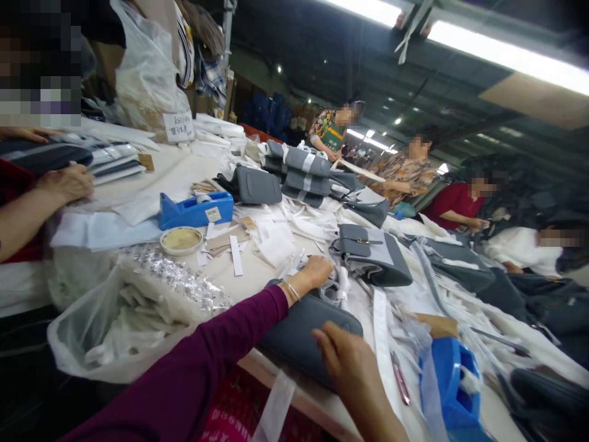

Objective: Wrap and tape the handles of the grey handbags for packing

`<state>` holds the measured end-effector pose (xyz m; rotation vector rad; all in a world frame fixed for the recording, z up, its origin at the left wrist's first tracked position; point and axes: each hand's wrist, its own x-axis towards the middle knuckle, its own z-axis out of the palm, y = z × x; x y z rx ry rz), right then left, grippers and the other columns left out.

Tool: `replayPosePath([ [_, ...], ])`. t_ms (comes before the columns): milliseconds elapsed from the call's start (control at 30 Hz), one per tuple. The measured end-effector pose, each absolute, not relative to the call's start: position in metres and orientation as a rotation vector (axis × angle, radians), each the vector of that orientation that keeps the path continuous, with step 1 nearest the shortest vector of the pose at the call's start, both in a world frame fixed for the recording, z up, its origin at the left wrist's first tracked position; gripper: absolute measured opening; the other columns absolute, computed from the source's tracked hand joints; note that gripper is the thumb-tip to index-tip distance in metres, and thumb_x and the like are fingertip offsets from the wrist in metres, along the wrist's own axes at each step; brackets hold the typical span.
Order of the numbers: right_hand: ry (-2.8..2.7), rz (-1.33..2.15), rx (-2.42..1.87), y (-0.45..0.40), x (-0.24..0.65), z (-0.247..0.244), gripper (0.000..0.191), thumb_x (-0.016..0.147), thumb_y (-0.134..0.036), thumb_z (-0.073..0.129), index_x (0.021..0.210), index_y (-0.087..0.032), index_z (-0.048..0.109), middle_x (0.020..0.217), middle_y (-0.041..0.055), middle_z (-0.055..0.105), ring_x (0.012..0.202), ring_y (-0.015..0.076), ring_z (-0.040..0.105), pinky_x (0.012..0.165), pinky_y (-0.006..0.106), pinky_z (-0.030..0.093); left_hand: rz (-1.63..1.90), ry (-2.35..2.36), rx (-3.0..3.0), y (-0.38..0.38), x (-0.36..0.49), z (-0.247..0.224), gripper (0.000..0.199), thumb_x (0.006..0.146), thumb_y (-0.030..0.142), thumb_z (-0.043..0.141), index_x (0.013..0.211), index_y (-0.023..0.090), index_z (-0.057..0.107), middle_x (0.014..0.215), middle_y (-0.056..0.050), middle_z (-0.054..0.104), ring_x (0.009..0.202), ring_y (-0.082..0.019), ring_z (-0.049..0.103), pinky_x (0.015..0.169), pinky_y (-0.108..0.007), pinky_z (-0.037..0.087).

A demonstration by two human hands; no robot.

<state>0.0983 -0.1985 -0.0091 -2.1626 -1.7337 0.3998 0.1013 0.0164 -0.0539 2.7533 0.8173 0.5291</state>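
A dark grey bag (294, 334) lies at the table's near edge. My left hand (317, 270), below a purple sleeve and a thin bracelet, is closed over the bag's far side, beside clear plastic and a white wrapped strap (343, 285); what its fingers pinch is too small to name. Over the bag's right part is my right hand (343, 353), its fingers curled, and whatever they hold, if anything, is hidden. Just beyond my left hand sits another grey bag (391, 258) with a flap and buckle.
Blue tape dispensers (197, 210) (453, 380) stand left and right. Red-handled snips (400, 377) lie near the right one. A plastic sack (119, 344) hangs at the left edge. Stacked grey bags (306, 172) lie farther back. People work around the table, one close at left.
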Motion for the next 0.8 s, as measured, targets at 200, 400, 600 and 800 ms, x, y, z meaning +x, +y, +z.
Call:
replayPosePath([
  [200,-1.535,-0.089,-2.009,-0.11,0.15,-0.022,0.033,0.082,-0.012,0.033,0.099,-0.014,0.062,0.101,0.0134,0.062,0.099,0.0238,0.057,0.087,0.033,0.042,0.493,0.792,2.717,0.02,0.096,-0.057,0.02,0.079,0.016,0.055,0.093,0.016,0.068,0.094,-0.011,0.071,0.092,-0.025,0.066,0.078,-0.031,0.052],
  [400,-1.389,-0.127,-2.18,-0.085,0.169,-0.042,0.036,0.077,-0.009,0.038,0.103,-0.009,0.063,0.098,0.0152,0.068,0.094,0.0253,0.062,0.081,0.031,0.043,0.477,0.731,2.646,0.027,0.099,-0.065,0.02,0.08,0.015,0.051,0.094,0.021,0.065,0.094,-0.006,0.071,0.09,-0.022,0.067,0.072,-0.026,0.05],
  [600,-1.362,-0.068,-2.33,-0.074,0.179,-0.039,0.033,0.075,-0.01,0.046,0.103,-0.012,0.064,0.092,0.0112,0.071,0.09,0.0227,0.065,0.073,0.026,0.044,0.457,0.766,2.585,0.025,0.102,-0.068,0.027,0.081,0.018,0.054,0.106,0.019,0.063,0.102,-0.012,0.07,0.097,-0.027,0.066,0.079,-0.034,0.052],
  [800,-1.389,0.01,-2.48,-0.061,0.189,-0.036,0.031,0.074,-0.011,0.05,0.096,-0.018,0.069,0.091,0.0084,0.072,0.082,0.0207,0.067,0.065,0.024,0.045,0.479,0.837,2.509,0.023,0.098,-0.064,0.023,0.08,0.015,0.051,0.097,0.013,0.067,0.104,-0.019,0.068,0.101,-0.032,0.064,0.085,-0.04,0.05],
])
